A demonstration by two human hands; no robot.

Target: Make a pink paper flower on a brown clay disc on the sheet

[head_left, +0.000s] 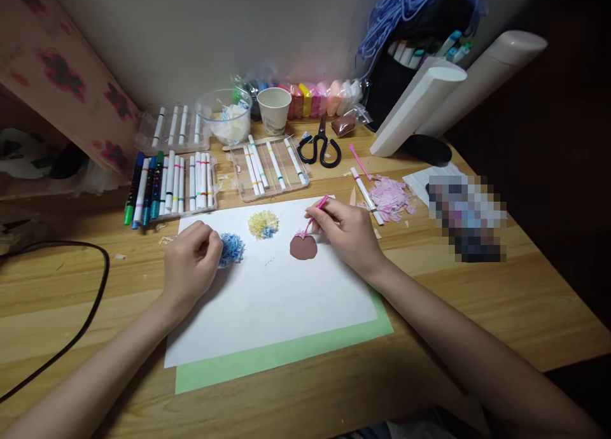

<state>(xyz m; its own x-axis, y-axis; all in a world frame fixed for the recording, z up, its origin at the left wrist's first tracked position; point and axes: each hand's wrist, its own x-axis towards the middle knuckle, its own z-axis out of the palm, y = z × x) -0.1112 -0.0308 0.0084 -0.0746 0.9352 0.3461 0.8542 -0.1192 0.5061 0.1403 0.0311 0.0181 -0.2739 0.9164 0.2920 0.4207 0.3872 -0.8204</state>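
Note:
A white sheet [272,299] lies on a green sheet [286,356] on the wooden desk. My right hand [346,232] pinches a thin pink tool [316,211], its tip at the top edge of a flat brown clay disc [303,248] where a bit of pink clay sits. My left hand [191,264] rests curled on the paper's left edge, fingers closed beside a blue fluffy clay tuft [232,248]. A yellow tuft with blue bits [263,224] lies between them, further back.
Marker trays [172,184] [270,165], black scissors [321,149], a paper cup [274,109], a clear bowl [224,114], clay packs [315,98], pink clay shreds [391,197], a white lamp base [415,108] and a black cable [90,299] surround the paper.

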